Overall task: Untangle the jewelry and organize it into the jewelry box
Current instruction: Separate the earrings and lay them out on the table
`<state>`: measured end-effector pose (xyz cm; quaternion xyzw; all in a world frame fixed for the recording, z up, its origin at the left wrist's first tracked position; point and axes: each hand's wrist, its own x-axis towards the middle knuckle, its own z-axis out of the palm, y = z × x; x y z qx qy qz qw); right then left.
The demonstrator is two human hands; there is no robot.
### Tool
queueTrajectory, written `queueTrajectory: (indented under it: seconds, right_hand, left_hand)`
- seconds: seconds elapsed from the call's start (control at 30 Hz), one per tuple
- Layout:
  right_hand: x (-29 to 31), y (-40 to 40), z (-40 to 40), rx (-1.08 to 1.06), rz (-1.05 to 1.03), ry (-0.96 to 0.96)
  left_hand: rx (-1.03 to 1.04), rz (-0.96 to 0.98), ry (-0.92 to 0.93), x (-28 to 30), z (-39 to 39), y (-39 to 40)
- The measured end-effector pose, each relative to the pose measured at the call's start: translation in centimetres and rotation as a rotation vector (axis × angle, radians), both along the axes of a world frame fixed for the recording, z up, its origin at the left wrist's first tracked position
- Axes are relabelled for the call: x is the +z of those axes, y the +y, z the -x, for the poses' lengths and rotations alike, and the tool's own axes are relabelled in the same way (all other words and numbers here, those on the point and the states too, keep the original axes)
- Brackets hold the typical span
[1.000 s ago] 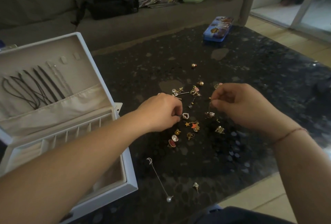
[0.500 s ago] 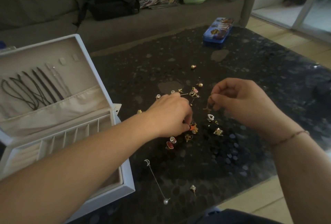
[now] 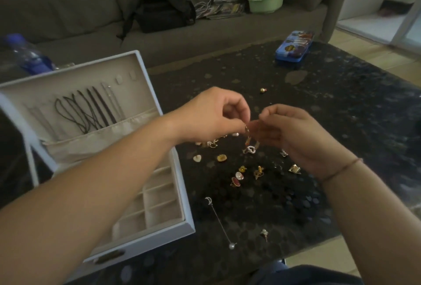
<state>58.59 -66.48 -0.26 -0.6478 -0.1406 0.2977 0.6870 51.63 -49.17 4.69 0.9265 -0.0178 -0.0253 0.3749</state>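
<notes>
While both my hands are up above the dark speckled table (image 3: pixel 341 111), my left hand (image 3: pixel 211 116) has its thumb and fingertips pinched on the top of a small gold dangly piece (image 3: pixel 247 134), and my right hand (image 3: pixel 293 134) is curled in right next to it, fingertips pinching what looks like the same piece from the other side, though it's too blurry for me to tell exactly where the right fingers grab it. The piece hangs down between the two hands, just over the scatter of loose jewelry on the table. Under it there's a little white beaded heart (image 3: pixel 249 149), a pale heart-shaped stud (image 3: pixel 197 158), an amber one (image 3: pixel 222 158), a red oval earring (image 3: pixel 235 182) with a pearly one touching it, a couple of small gold charms (image 3: pixel 258 172), and a gold triangular bit (image 3: pixel 295 168) near my right wrist. Closer to me lies a long pin with a crescent at one end and a pearl at the other (image 3: pixel 219 222), and a tiny stud (image 3: pixel 264 232) off to its right. A lone gold ball (image 3: pixel 263 90) sits farther out. The jewelry box (image 3: pixel 186 225) is open on my left, black cords (image 3: pixel 86 111) hanging in its lid, beige compartments below. A blue tin (image 3: pixel 293 45) sits at the far edge of the table.
</notes>
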Motion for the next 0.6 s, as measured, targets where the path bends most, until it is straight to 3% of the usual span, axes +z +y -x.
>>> queueTrajectory:
  seconds: [0.13,0.33,0.6]
  right_hand:
    - [0.5,3.3,2.4,0.138,-0.131,0.211]
    - [1.9,6.5,6.6,0.262,-0.196,0.516]
    - [2.5,9.6,11.6,0.324,-0.121,0.552]
  left_hand:
    - [-0.015,0.031,0.041,2.0,1.9,2.0]
    - [0.019,-0.084,0.093,3.4,5.6,5.5]
    - [0.098,-0.06,0.129,2.8,11.4,10.3]
